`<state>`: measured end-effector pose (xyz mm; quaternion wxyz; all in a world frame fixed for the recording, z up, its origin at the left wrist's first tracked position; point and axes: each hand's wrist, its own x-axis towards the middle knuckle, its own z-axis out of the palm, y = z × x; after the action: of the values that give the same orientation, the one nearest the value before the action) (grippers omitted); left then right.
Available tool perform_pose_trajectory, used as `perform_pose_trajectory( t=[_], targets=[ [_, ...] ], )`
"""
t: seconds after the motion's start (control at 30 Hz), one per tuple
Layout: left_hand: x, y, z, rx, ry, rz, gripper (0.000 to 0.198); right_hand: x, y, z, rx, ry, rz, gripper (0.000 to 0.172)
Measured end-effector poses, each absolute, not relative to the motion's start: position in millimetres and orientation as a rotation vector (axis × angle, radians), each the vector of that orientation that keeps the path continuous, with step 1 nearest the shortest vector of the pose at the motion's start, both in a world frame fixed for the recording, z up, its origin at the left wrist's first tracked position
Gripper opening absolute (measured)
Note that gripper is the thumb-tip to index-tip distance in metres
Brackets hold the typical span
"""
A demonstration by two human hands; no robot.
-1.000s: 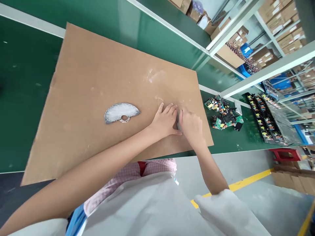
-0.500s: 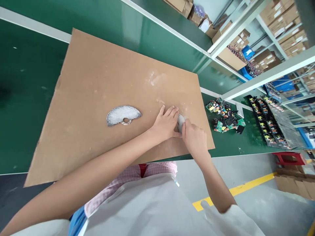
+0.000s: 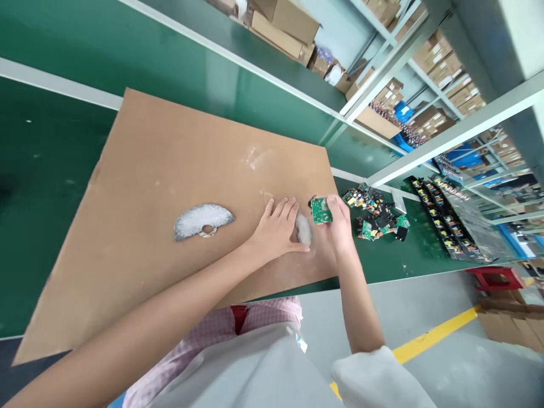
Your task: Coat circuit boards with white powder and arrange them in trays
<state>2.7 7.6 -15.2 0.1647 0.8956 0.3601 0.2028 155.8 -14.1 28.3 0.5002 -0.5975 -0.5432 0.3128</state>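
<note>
The right hand (image 3: 338, 226) pinches a green board (image 3: 321, 211) by its edge, just over the cardboard (image 3: 170, 147) — the left hand (image 3: 276, 229) rests there, fingers loosely open, thumb against a white wad (image 3: 303, 231). A handling step, I'd judge — it wants a steady edge grip.

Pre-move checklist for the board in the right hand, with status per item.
1. right hand pinches small green board: ok.
2. Board clear of white lump: cannot tell, they sit close.
3. left hand open on cardboard sheet, thumb at the lump: ok.
4. pile of boards on the green belt, off the sheet: ok.
5. half disc lies apart, left of both hands: ok.
</note>
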Motion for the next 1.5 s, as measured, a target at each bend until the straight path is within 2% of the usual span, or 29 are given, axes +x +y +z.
perform_pose_trajectory(
  t=[0.1,0.2,0.3,0.43,0.53,0.7,0.9,1.03,1.23,1.5],
  targets=[
    [1,11,-7,2.482,0.972,0.755,0.095,156,-15,18,-1.179,-1.058,1.220,0.031],
    [-2,12,4,2.425,0.873,0.909,0.081,148,-14,15,-1.051,-1.002,1.388,0.035],
    [-4,12,9,2.353,0.844,1.012,0.071,138,-17,16,-1.063,-1.016,1.360,0.038],
    [-4,10,7,2.335,0.850,1.037,0.073,137,-22,16,-1.198,-1.067,1.288,0.047],
    [-3,8,7,2.362,0.838,1.050,0.067,141,-24,11,-1.201,-1.064,1.270,0.053],
    [-5,10,8,2.436,0.883,1.093,0.058,144,-23,3,-1.119,-1.098,1.139,0.048],
    [-8,15,10,2.666,0.941,1.039,0.044,141,-27,6,-1.229,-1.389,0.797,0.039],
    [-9,14,12,2.815,0.995,1.033,0.045,140,-32,8,-1.266,-1.517,0.704,0.041],
    [-11,14,13,2.859,0.947,1.049,0.046,138,-32,6,-1.200,-1.404,0.757,0.046],
    [-10,11,13,2.488,0.912,1.141,0.049,137,-23,5,-1.019,-0.960,1.201,0.039]
  ],
)
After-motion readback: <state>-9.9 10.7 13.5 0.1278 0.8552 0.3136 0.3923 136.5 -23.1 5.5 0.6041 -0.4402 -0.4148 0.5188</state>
